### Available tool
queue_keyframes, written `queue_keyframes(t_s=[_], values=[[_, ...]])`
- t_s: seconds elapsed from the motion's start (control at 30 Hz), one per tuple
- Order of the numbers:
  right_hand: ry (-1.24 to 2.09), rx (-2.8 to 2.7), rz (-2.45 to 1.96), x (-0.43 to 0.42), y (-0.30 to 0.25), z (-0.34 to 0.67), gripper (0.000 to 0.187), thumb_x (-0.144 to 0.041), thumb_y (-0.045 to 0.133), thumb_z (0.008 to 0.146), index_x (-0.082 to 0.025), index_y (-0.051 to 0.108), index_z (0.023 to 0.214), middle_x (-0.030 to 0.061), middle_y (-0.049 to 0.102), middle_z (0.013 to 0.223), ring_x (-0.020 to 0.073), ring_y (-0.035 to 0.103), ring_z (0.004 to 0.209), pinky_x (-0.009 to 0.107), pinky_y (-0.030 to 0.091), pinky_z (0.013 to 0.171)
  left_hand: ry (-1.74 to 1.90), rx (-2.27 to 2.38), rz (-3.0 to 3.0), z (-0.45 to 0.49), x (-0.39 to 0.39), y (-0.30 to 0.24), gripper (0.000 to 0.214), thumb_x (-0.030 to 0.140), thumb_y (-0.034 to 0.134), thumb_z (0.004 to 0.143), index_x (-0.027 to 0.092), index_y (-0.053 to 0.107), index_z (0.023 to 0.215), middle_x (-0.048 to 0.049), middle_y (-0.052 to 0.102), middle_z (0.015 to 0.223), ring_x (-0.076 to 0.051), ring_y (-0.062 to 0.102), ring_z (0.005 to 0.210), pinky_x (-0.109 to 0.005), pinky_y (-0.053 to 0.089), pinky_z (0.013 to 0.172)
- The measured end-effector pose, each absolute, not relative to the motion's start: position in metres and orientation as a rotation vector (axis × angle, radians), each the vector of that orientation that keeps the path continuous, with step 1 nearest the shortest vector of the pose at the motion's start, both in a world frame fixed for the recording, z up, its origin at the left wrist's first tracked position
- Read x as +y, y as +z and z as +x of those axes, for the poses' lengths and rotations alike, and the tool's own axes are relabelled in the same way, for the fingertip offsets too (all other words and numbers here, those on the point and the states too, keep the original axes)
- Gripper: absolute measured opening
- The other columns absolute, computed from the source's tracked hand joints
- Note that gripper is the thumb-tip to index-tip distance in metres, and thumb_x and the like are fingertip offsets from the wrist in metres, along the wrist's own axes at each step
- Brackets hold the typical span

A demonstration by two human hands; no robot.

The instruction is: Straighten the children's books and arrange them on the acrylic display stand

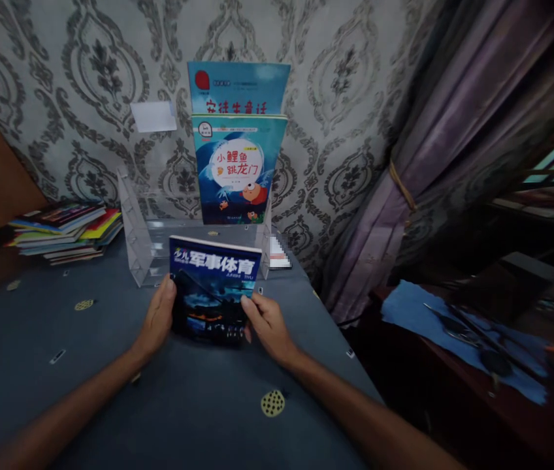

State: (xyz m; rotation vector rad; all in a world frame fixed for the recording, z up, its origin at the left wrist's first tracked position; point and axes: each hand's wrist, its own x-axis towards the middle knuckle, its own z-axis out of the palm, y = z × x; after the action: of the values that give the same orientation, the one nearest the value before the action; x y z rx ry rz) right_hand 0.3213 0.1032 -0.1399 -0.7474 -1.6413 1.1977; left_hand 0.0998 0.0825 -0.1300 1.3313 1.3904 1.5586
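The dark magazine (211,303) is pinched at its side edges by the left hand (158,314) and right hand (271,325). Should either hold be loosened, it could be dropped; if pushed forward, the clear rack (134,228) just beyond the grip could be knocked.

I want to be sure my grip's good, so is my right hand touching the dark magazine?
Touching. The head view shows the right hand gripping the dark magazine by its right edge, thumb lying over the front.
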Motion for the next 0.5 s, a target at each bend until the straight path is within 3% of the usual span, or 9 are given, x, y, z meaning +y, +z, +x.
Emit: queue_keyframes(t_s=[0.2,0.37,0.5], values=[[1.526,-1.438,-0.684,0.105,-0.149,0.314,0.051,-0.069,0.059,0.086,-0.019,0.057,0.078,-0.0074,0.048,0.056,0.0045,0.042,0.035,0.016,0.036,0.03,1.497,1.432,1.298,0.104,0.079,-0.122,0.068,0.075,0.044,0.09,0.02,0.069,0.12,-0.0064,0.071,0.122,-0.03,0.054,0.13,-0.041,0.047,0.108],[1.644,-1.336,-0.661,0.103,-0.151,0.309,0.05,-0.067,0.066,0.082,-0.019,0.054,0.073,-0.0077,0.048,0.054,0.004,0.042,0.036,0.014,0.034,0.029,1.52,1.444,1.238,0.105,0.076,-0.126,0.073,0.08,0.046,0.084,0.017,0.073,0.11,-0.0092,0.073,0.118,-0.033,0.056,0.128,-0.044,0.049,0.105],[1.638,-1.315,-0.667,0.105,-0.152,0.31,0.051,-0.067,0.068,0.08,-0.018,0.057,0.073,-0.0084,0.046,0.053,0.003,0.038,0.034,0.013,0.031,0.027,1.504,1.364,1.209,0.107,0.073,-0.123,0.069,0.077,0.052,0.083,0.018,0.069,0.115,-0.0083,0.071,0.122,-0.032,0.059,0.123,-0.043,0.049,0.104]])
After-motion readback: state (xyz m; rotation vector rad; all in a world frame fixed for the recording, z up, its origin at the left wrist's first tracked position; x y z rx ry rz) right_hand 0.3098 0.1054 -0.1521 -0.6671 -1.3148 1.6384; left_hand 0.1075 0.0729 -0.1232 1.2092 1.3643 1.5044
